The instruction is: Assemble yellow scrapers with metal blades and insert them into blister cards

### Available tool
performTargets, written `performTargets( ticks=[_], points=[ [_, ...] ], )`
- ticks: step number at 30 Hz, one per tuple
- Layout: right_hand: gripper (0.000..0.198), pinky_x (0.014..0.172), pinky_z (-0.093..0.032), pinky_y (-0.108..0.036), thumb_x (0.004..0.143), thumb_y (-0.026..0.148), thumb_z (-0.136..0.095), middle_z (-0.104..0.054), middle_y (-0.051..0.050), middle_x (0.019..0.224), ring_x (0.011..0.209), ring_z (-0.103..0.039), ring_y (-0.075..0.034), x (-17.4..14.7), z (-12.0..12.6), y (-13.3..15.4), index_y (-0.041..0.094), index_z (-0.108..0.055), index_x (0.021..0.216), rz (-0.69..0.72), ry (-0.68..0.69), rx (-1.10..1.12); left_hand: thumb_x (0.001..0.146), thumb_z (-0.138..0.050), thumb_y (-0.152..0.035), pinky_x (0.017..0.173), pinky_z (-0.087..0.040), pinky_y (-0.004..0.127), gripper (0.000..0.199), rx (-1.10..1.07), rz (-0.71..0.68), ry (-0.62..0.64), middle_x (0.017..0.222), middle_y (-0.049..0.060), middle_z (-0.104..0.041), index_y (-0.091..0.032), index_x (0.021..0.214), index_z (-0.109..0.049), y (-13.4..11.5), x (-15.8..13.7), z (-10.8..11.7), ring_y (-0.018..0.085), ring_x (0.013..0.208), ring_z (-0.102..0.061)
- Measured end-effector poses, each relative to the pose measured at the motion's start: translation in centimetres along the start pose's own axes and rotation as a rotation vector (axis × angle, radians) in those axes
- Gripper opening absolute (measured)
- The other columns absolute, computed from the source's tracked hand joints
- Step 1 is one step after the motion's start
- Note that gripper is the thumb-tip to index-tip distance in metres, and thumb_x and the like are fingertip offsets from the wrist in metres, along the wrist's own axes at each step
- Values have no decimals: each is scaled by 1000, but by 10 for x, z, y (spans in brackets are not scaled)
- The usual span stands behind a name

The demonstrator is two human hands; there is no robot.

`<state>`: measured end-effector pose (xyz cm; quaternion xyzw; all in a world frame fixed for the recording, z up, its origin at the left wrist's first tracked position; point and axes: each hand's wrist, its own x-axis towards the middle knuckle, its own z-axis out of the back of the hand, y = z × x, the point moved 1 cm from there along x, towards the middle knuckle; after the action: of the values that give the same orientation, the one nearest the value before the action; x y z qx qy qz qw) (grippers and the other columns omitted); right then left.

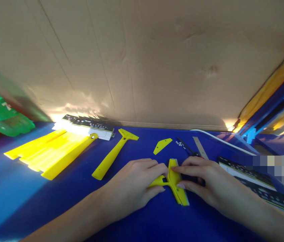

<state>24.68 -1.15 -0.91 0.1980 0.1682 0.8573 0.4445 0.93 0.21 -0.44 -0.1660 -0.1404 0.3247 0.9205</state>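
Observation:
My left hand (142,183) is closed around the handle of a yellow scraper (176,183), whose wide head points right. A thin blade edge shows along the head's right side. My right hand (204,178) pinches the head, its fingertips on the yellow cover plate and a small screw or hole near the lower end. A dark thin-shafted tool, perhaps a screwdriver (187,146), runs under or into my right hand; its other end is hidden. Beyond the hands lie a loose yellow cover plate (162,146) with two holes, several small screws or nuts (179,144) and a flat metal strip (200,147).
Another yellow scraper (111,156) lies left of my hands. Farther left are several stacked yellow scrapers (56,151) with black-and-white cards (88,125). A green bottle (6,114) stands far left. Printed cards (270,193) lie right, near a white cable (222,141). Cardboard (142,67) rises behind.

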Motion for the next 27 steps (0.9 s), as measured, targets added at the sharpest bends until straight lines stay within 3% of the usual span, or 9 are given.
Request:
performTargets(
  ticks=[6, 15, 21, 27],
  points=[
    [30, 80, -59, -38, 97, 22, -66, -70, -6, 103, 92, -70, -23, -6, -4, 0, 27, -74, 125, 59, -16, -164, 97, -65, -30, 78, -46, 29, 11, 38, -32, 20, 96, 1, -69, -22, 103, -63, 1, 4, 2, 19, 87, -66],
    [23, 77, -58, -39, 101, 31, -63, -65, -6, 104, 91, -68, -24, -11, 0, 10, 29, -73, 121, 50, 14, -244, 98, -65, -26, 79, -48, 28, 10, 29, -61, 31, 98, 1, -70, -22, 106, -64, 2, 5, 4, 18, 88, -66],
    [34, 71, -61, -40, 96, 37, -71, -65, -8, 102, 91, -69, -27, -10, 1, 14, 26, -71, 128, 34, 24, -368, 99, -62, -23, 78, -48, 27, 2, 44, -69, 27, 94, 0, -69, -22, 100, -63, 1, 5, 2, 17, 85, -64],
    [46, 74, -63, -42, 94, 39, -73, -66, -10, 104, 96, -70, -30, -12, -11, 12, 27, -67, 138, -21, -14, -408, 95, -65, -21, 76, -49, 26, 5, 20, 9, 36, 94, -1, -69, -22, 100, -64, 3, 8, 2, 16, 84, -65]
  ],
)
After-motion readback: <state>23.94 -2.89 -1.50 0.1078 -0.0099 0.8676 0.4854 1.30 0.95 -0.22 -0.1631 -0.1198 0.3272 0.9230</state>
